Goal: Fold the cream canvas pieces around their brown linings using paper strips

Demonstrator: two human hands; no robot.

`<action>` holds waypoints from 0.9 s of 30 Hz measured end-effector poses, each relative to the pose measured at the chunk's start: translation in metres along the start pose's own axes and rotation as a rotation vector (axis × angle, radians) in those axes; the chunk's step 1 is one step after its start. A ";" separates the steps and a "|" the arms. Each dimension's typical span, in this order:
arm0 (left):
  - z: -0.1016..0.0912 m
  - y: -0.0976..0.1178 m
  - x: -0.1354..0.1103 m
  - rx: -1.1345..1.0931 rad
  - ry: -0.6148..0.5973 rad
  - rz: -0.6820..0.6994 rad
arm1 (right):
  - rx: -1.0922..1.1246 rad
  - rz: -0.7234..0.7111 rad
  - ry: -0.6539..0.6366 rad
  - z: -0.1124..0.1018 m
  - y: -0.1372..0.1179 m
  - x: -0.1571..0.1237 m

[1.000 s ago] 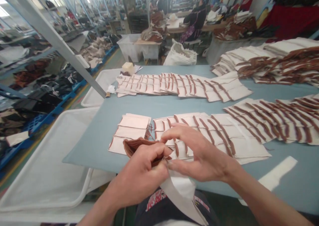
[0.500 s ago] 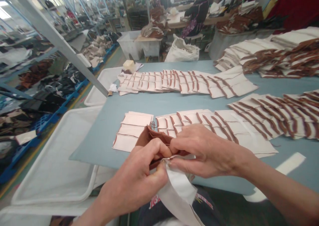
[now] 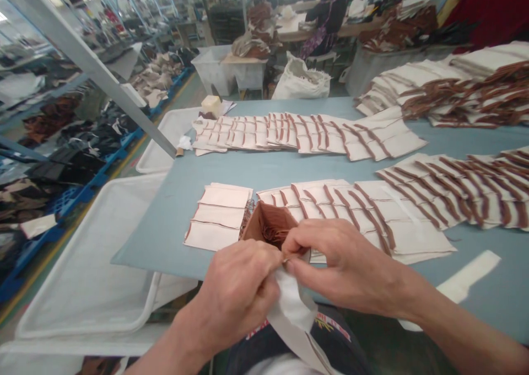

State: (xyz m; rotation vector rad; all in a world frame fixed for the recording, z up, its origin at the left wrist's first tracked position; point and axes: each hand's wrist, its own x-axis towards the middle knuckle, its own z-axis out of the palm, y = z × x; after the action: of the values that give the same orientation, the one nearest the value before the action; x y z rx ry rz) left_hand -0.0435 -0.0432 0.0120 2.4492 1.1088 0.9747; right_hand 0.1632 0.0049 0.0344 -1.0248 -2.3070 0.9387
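Observation:
My left hand [image 3: 237, 295] and my right hand [image 3: 343, 264] meet at the near edge of a blue table [image 3: 264, 171]. Both pinch a brown fabric piece [image 3: 268, 225] that stands up between them, and a white cloth strip [image 3: 295, 320] hangs down from the same pinch toward my lap. Just beyond the hands lies a row of cream fabric pieces with brown trim [image 3: 343, 207], overlapped like tiles. A short stack of plain cream pieces [image 3: 219, 215] lies to the left of the brown piece.
More overlapped rows lie further back [image 3: 306, 135] and at the right [image 3: 467, 190], with tall stacks [image 3: 454, 94] behind. A loose white strip [image 3: 467, 278] lies at the right. White trays [image 3: 91, 270] stand left of the table. A person sits at a far bench [image 3: 326, 22].
The brown piece has been lifted and turned upright, its inner side now facing me. Both hands stay pinched together on it and on the white strip.

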 end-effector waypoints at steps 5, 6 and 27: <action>0.014 -0.012 -0.001 0.000 0.068 0.181 | 0.530 0.224 -0.155 0.008 0.012 -0.005; 0.017 -0.014 -0.001 0.008 0.073 0.192 | 0.639 0.256 -0.181 0.011 0.016 -0.005; -0.006 -0.024 0.012 0.021 -0.152 0.134 | 0.147 -0.101 0.132 0.019 0.015 -0.014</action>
State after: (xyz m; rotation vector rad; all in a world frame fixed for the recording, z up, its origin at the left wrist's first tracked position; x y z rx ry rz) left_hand -0.0554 -0.0186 0.0103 2.5929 0.9206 0.8004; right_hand 0.1668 -0.0059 0.0088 -0.8739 -2.1266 0.9551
